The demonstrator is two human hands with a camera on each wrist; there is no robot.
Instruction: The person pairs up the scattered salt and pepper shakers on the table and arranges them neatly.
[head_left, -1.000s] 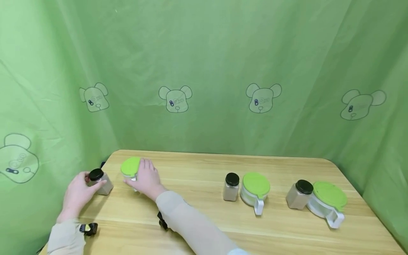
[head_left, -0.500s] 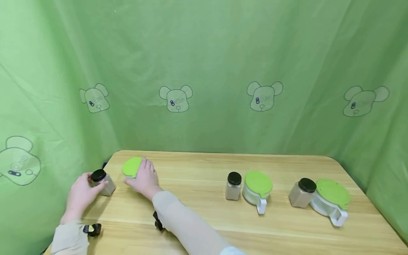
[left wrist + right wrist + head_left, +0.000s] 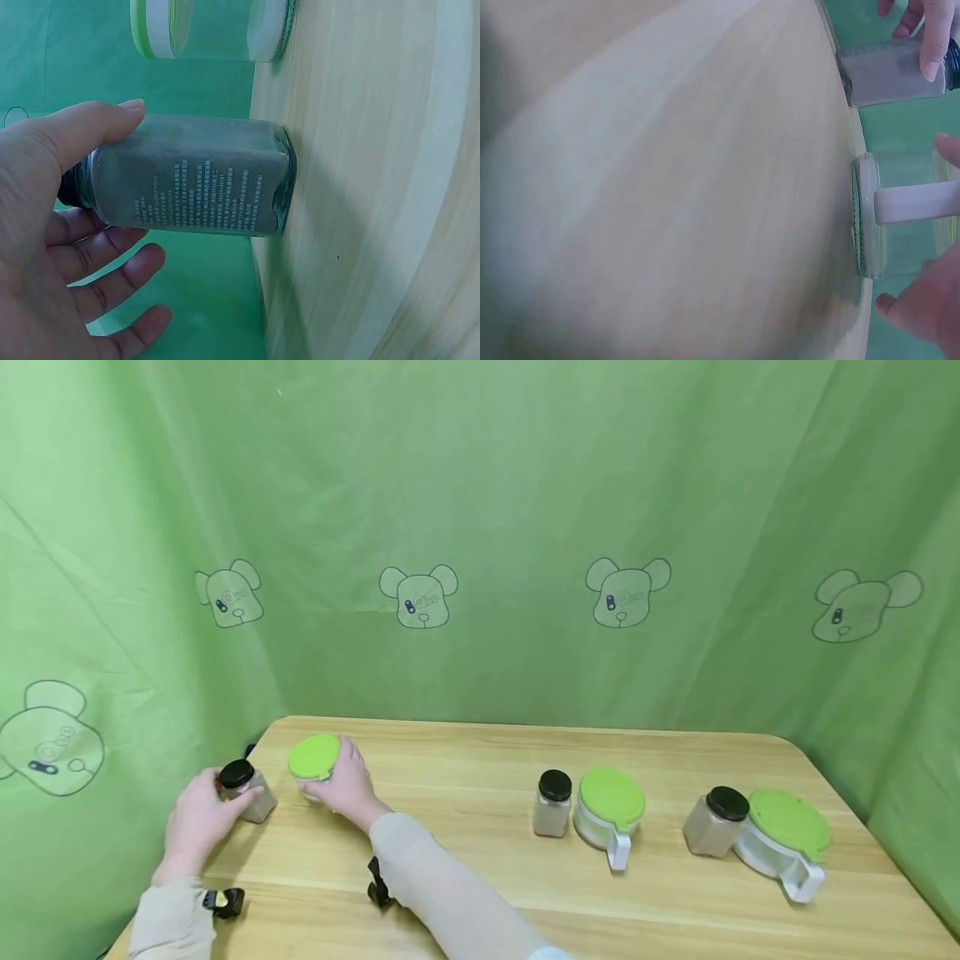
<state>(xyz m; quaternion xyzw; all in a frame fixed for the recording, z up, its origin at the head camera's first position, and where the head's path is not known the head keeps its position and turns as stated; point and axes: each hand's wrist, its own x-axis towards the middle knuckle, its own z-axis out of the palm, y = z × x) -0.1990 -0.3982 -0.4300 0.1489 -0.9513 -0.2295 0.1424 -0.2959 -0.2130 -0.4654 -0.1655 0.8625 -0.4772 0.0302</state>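
Observation:
In the head view my left hand (image 3: 198,818) is at the table's left edge, holding a square glass jar (image 3: 257,797) with a black screw lid. Thumb and fingers lie on either side of its upper part in the left wrist view, where the jar (image 3: 195,176) shows brown powder and printed white text. Just right of it, my right hand (image 3: 348,785) grips a round clear seasoning pot (image 3: 315,757) with a green lid. The right wrist view shows the pot's white handle (image 3: 915,202) facing the camera, thumb and fingers on opposite sides, its base close to the tabletop.
On the wooden table (image 3: 420,752), a black-lidded jar (image 3: 552,810) stands beside a green-lidded pot (image 3: 611,802) right of centre. Another black-lidded jar (image 3: 716,822) and green-lidded pot (image 3: 787,827) stand farther right. A green curtain (image 3: 510,510) surrounds the table's back and sides.
The pot under my right hand has turned slightly; its handle, earlier visible below the hand, is now covered, and more of the lid shows. My left hand keeps hold of its jar.

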